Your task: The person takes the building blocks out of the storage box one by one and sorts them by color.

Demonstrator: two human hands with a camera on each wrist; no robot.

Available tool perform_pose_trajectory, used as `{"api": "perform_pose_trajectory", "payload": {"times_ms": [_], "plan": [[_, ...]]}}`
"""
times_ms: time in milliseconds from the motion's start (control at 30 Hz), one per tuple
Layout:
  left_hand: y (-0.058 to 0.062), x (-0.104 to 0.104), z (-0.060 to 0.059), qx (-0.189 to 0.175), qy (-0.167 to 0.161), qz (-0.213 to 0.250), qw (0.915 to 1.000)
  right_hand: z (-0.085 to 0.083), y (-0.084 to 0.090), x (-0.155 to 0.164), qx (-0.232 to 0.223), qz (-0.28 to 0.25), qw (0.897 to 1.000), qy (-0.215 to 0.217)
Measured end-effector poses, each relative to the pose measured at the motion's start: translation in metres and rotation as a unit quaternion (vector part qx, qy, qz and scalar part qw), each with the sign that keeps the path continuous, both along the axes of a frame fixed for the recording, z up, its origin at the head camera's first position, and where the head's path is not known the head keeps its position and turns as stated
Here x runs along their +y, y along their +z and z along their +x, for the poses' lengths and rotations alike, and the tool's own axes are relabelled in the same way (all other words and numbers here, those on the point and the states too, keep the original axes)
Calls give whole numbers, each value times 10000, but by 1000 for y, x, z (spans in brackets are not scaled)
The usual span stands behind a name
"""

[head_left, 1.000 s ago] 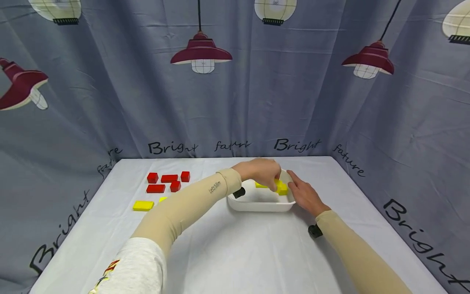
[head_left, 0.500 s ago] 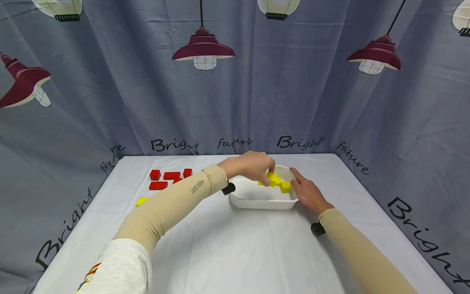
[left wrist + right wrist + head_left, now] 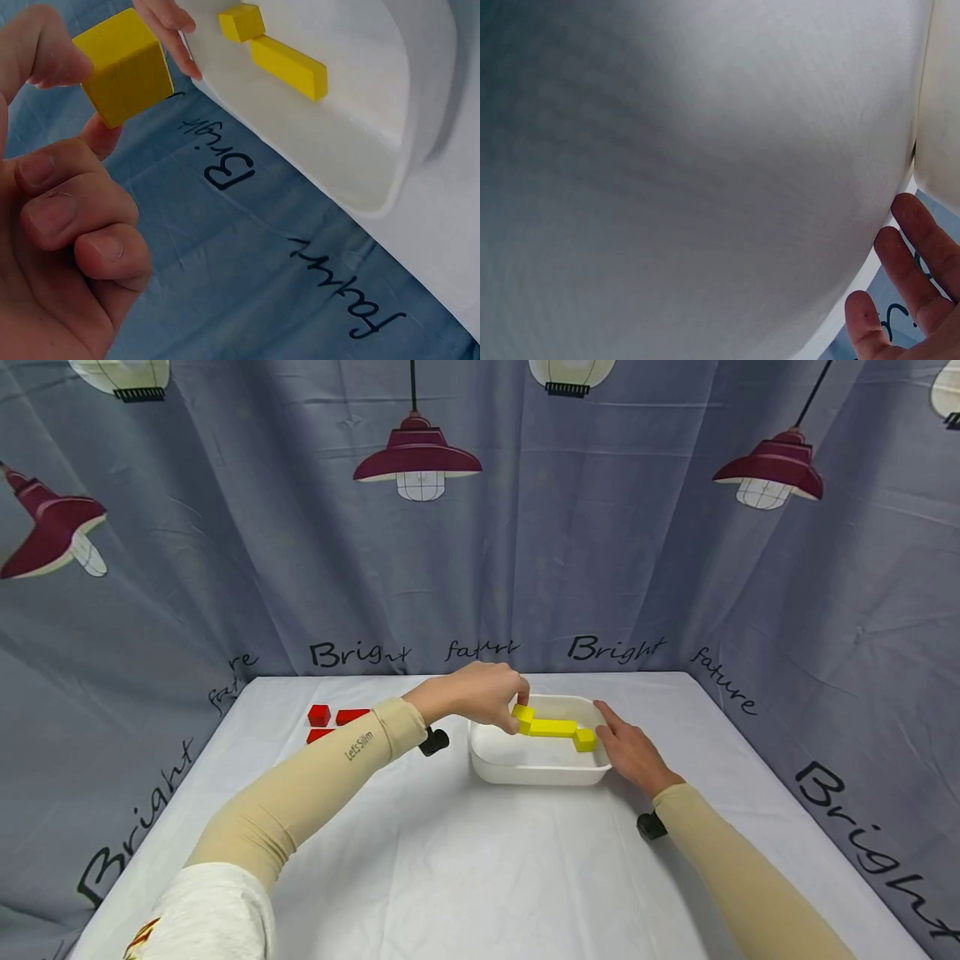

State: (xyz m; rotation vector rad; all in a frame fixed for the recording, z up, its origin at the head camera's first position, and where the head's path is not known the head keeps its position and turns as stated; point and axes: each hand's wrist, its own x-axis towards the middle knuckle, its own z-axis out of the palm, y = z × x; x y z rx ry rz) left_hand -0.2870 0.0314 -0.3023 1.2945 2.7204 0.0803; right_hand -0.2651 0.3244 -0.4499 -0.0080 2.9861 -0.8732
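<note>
In the head view my left hand (image 3: 480,692) is at the left end of a white tub (image 3: 540,774). Its thumb and index finger pinch a yellow cube (image 3: 131,71), held up in the left wrist view with the other fingers curled below. Inside the tub lie a yellow oblong block (image 3: 553,728) and a second yellow cube (image 3: 584,741), close together. My right hand (image 3: 633,750) holds the tub's right end, thumb at the rim. Its fingers (image 3: 911,274) reach along the outside in the right wrist view.
Several red blocks, among them a red cube (image 3: 318,716), lie at the back left, partly hidden behind the left sleeve (image 3: 315,789). A white cloth covers the table (image 3: 480,868). A printed blue-grey curtain (image 3: 480,585) hangs behind and beside it.
My left hand has moved left from the tub's right part, carrying the yellow cube. The left forearm now covers more of the red blocks. The right hand stays on the tub.
</note>
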Motion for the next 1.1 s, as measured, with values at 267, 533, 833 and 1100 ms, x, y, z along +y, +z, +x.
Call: {"api": "perform_pose_trajectory", "payload": {"times_ms": [267,533,833,1100], "plan": [[0,-25,0,51,274,24,9996,0,-2,0,24,33,10000,-11],[1,-45,3,9,407,5,9992,0,0,0,-66,-1,10000,-21],[-3,-68,8,-212,620,75,9978,-1,-1,-1,-139,2,9999,-61],[-12,-91,10,-333,733,163,9966,0,0,-2,-149,26,9999,-66]]}}
